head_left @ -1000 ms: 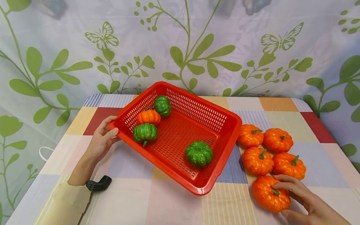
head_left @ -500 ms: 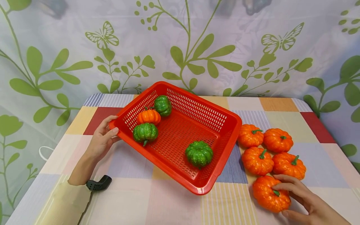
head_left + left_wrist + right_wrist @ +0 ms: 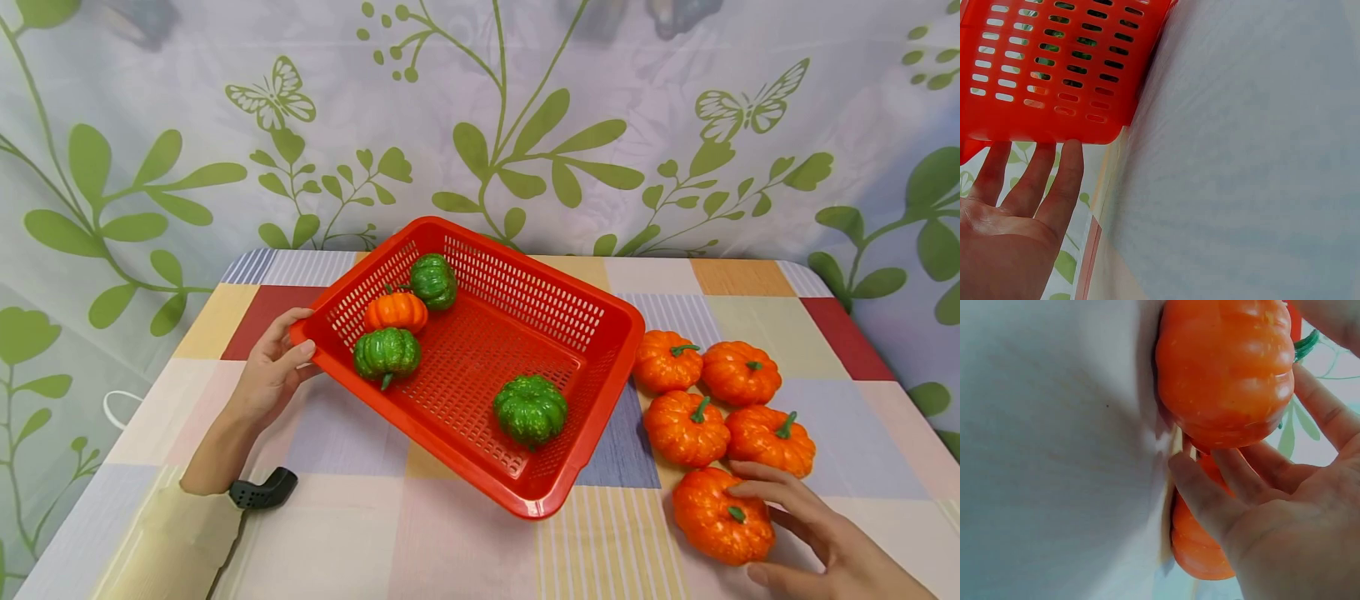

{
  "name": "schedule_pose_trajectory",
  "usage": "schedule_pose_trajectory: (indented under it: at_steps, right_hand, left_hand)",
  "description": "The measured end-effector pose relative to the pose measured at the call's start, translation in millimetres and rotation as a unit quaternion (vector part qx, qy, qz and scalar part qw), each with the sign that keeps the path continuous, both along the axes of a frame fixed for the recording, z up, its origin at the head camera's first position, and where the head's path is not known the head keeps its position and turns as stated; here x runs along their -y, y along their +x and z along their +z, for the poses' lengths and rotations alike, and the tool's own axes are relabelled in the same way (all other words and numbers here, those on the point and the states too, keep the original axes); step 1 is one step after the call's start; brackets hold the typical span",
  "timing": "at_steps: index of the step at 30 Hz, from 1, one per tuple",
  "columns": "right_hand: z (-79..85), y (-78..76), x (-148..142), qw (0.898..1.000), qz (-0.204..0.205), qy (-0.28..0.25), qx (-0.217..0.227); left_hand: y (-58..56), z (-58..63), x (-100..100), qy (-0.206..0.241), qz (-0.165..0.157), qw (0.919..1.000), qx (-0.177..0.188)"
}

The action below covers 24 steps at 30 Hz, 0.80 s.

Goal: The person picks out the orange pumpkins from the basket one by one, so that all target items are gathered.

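Tilted at an angle on the table, a red plastic basket [image 3: 472, 367] has slotted walls. My left hand [image 3: 262, 375] pinches the rim at its left corner, thumb on top and fingers underneath, as the left wrist view also shows. Inside are three green pumpkins, one [image 3: 530, 411] near the right end and two at the left, with a small orange pumpkin [image 3: 397, 312] between those two. My right hand [image 3: 828, 533] is spread around the nearest orange pumpkin [image 3: 723, 517] on the table. In the right wrist view its fingers [image 3: 1207, 497] are loosely extended beside that pumpkin.
Several more orange pumpkins [image 3: 686, 429] are grouped right of the basket, just beyond my right hand. A black device [image 3: 264, 489] is on my left wrist. Behind the patchwork tablecloth [image 3: 465, 542] hangs a leaf-patterned curtain [image 3: 540, 167].
My right hand has loosened slightly, its fingers and thumb shifting a little off the nearest orange pumpkin. The basket, the pumpkins and my left hand stay in place.
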State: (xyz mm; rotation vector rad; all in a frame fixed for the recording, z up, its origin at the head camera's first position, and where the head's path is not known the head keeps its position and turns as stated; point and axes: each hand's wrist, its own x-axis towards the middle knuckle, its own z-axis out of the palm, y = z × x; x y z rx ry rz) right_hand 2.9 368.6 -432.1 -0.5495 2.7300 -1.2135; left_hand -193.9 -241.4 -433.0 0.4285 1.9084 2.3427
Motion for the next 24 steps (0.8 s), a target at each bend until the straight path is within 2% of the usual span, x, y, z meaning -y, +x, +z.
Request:
schedule_pose_trajectory:
  at_steps: [11,18,24]
  right_hand:
    - [1.5,1.0,1.6,0.999,-0.004,-0.031,-0.029]
    - [5.9,4.3,0.4,0.999,-0.048,0.019,-0.005]
    - [15.8,3.6,5.4,0.999,-0.044,0.025,-0.011]
  left_hand:
    - [0.4,0.5,-0.3,0.002,0.001,1.0,-0.004]
    - [0.1,0.0,-0.3,0.002,0.001,1.0,-0.003]
    - [0.2,0.0,-0.3,-0.001,0.004,1.0,-0.001]
